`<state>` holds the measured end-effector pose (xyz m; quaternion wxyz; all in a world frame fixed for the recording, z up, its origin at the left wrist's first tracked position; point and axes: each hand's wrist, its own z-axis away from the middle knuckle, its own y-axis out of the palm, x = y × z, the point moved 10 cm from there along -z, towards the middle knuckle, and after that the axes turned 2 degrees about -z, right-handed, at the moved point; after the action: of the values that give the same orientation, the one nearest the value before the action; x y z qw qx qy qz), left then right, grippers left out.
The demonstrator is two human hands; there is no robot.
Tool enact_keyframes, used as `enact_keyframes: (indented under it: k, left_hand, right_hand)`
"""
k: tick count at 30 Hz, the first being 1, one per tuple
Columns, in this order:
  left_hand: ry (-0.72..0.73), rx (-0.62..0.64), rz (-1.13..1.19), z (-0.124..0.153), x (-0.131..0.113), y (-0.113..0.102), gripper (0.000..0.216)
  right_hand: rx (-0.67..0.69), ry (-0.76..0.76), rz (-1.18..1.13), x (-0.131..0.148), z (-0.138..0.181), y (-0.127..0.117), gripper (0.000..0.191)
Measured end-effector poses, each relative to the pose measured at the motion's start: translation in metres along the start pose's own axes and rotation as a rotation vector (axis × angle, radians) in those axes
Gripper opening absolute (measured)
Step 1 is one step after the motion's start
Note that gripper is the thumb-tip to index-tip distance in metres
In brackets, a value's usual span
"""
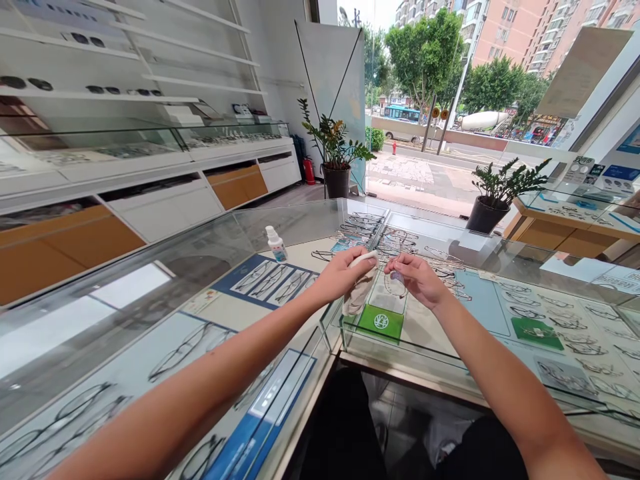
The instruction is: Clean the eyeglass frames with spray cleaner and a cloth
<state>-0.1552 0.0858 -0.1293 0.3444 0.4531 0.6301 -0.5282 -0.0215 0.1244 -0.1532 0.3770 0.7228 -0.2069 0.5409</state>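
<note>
My left hand [345,272] is closed on a pale cloth [361,292], which hangs down below the fingers over the counter's inner corner. Just to its right, my right hand [424,280] pinches a pair of eyeglasses [395,287] with thin rims, held up above the glass counter [320,307]. The cloth and the eyeglasses are close together but appear apart. A small white bottle [276,244] stands upright on the counter top, left of my left hand. Beneath my hands a green card [381,323] with a white round logo shows at the counter's front edge.
Many eyeglass frames [525,312] lie in rows inside the showcase on the right. More frames [183,350] show under the left glass. Potted plants [337,180] stand beyond the counter, near a red fire extinguisher [309,171]. White display cabinets [165,203] line the left wall.
</note>
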Motion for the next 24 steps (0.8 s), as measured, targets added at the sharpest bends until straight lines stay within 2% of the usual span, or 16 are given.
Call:
enact_keyframes:
  k: [4,14,24]
  left_hand:
    - [0.081,0.03,0.016,-0.001,-0.008,0.001,0.044]
    - [0.086,0.067,0.018,-0.001,-0.002,0.007,0.05]
    - [-0.019,0.098,0.132,0.001,0.008,0.013,0.042]
  right_hand:
    - [0.01,0.0,-0.004,0.0,0.0,0.001,0.035]
    - [0.012,0.005,-0.016,0.0,0.0,0.002,0.035]
    - [0.071,-0.011,0.091,-0.001,0.001,0.008,0.036]
